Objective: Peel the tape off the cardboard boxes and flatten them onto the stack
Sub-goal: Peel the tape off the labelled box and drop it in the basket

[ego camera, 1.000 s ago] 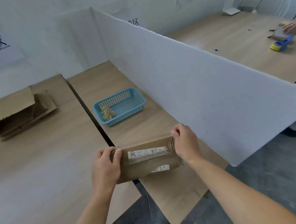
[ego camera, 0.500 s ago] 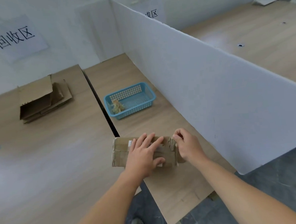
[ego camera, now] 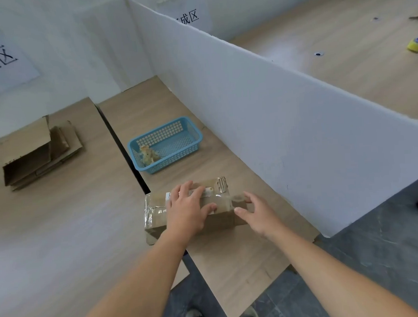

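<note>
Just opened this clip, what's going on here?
A person is working on a taped cardboard box lying on the table. The left hand presses flat on its top. The right hand is open at the box's right end, where the tape looks loose. The box is not yet flattened. A stack of flattened cardboard lies to the left, and a blue basket holds crumpled tape.

The right hand (ego camera: pixel 257 212) now off the box (ego camera: pixel 221 220) end, fingers straight.
</note>
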